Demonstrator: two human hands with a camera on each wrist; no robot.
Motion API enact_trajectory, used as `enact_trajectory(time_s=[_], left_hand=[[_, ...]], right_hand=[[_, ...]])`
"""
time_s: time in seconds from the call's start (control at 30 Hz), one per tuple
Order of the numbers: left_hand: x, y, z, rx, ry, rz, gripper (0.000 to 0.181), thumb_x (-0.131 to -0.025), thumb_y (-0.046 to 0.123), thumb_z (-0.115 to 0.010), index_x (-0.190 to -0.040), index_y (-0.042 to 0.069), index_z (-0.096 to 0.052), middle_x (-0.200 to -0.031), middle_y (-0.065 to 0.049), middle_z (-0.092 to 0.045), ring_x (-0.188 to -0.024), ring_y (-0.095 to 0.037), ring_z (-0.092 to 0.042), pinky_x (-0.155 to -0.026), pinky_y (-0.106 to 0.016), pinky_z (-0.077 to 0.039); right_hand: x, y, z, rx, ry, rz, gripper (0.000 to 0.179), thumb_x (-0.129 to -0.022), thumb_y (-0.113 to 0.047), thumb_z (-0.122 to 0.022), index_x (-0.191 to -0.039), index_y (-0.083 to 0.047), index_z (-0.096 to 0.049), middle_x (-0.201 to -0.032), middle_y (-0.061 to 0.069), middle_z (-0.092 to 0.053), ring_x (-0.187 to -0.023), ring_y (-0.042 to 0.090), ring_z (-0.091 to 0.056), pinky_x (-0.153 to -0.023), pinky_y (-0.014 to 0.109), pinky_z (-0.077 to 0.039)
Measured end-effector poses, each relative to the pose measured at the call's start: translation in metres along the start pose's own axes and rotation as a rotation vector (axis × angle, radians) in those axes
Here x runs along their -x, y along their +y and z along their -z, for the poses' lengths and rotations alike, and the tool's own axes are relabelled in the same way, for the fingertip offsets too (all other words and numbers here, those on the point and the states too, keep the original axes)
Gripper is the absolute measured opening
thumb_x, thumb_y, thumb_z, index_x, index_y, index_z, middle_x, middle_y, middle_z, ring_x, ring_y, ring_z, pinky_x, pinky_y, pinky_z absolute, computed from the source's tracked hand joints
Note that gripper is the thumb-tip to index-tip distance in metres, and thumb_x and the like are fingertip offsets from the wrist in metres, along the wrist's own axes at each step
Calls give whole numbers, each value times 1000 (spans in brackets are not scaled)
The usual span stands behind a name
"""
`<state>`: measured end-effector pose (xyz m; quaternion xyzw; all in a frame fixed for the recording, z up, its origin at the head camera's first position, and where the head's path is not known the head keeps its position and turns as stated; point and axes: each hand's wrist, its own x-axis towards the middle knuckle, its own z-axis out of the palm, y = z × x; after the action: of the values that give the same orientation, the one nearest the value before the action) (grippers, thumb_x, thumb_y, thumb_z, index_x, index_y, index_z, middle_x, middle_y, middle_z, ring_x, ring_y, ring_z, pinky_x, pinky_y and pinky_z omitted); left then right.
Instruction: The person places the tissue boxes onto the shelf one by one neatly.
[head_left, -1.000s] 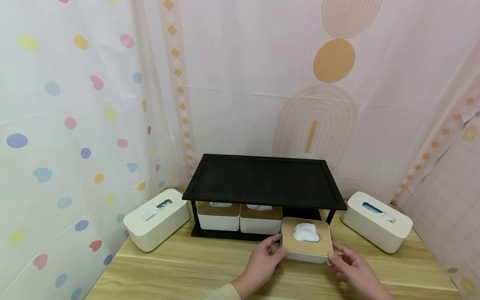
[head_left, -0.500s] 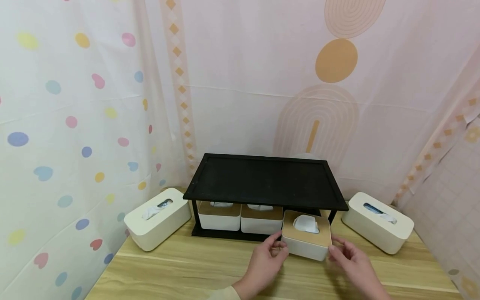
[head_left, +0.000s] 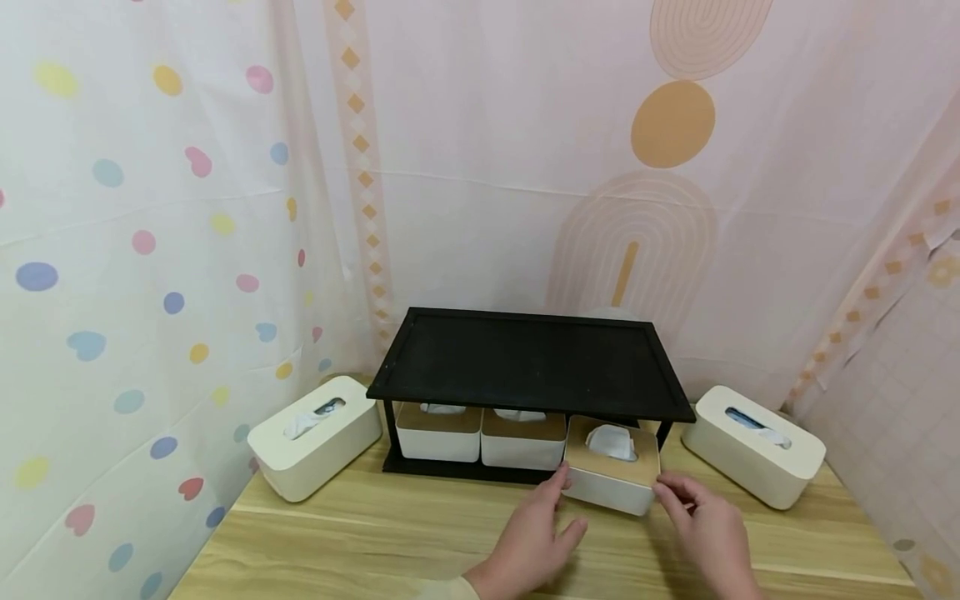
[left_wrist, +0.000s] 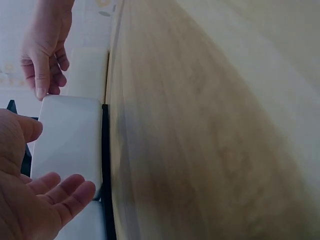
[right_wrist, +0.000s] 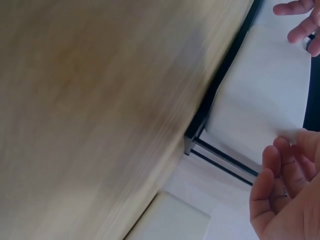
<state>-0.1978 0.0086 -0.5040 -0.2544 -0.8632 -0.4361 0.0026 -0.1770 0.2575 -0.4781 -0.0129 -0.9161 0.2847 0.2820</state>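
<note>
A white tissue box with a wood-coloured lid stands partly inside the right end of the black two-tier shelf, its front jutting out at an angle. White tissue pokes from the lid's slot. With thumb and fingertips my right hand pinches the box's right front corner; the right wrist view shows those fingertips at the corner of the box. My left hand has its fingers extended, fingertips at the box's left front corner, thumb apart from it. In the left wrist view that hand lies spread beside the box.
Two matching tissue boxes, one on the left and one in the middle, sit under the shelf top. Longer cream tissue boxes stand at the left and right of the wooden table. Patterned curtains hang behind.
The tissue box has moved back into the shelf and its front has lowered from a tilt. My left thumb has come away from it; the right hand still pinches its corner.
</note>
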Motion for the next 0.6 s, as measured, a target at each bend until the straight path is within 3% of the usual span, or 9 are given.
enact_trajectory(time_s=[0.13,0.27,0.4,0.6], left_hand=[[0,1,1,-210,-1,-37,73,-106,29,-68,-166,3,-35,-155,-14,-60,-136,-30,-64,-109,-46,-57],[0,-2,1,-400,31,-107,71,-105,27,-69,-164,4,-38,-149,-16,-64,-128,-29,-68,-102,-43,-61],[-1,-4,2,-481,59,-169,67,-105,28,-70,-162,7,-43,-141,-13,-68,-121,-25,-72,-96,-38,-62],[-2,0,3,-513,9,-140,73,-104,32,-71,-165,8,-38,-139,-13,-69,-117,-23,-73,-94,-36,-62]], right_hand=[[0,3,-3,56,41,74,4,-90,-13,-86,-93,-12,-83,-79,-3,-79,-65,-3,-61,-54,23,-48],[0,6,-5,94,112,170,10,-84,-10,-90,-89,-12,-83,-81,1,-81,-66,9,-68,-53,27,-49],[1,8,-7,128,169,259,14,-79,-7,-92,-88,-11,-83,-85,5,-82,-72,23,-75,-56,36,-56],[2,12,-6,176,178,373,20,-75,-9,-93,-92,-9,-84,-87,7,-82,-73,24,-77,-58,42,-60]])
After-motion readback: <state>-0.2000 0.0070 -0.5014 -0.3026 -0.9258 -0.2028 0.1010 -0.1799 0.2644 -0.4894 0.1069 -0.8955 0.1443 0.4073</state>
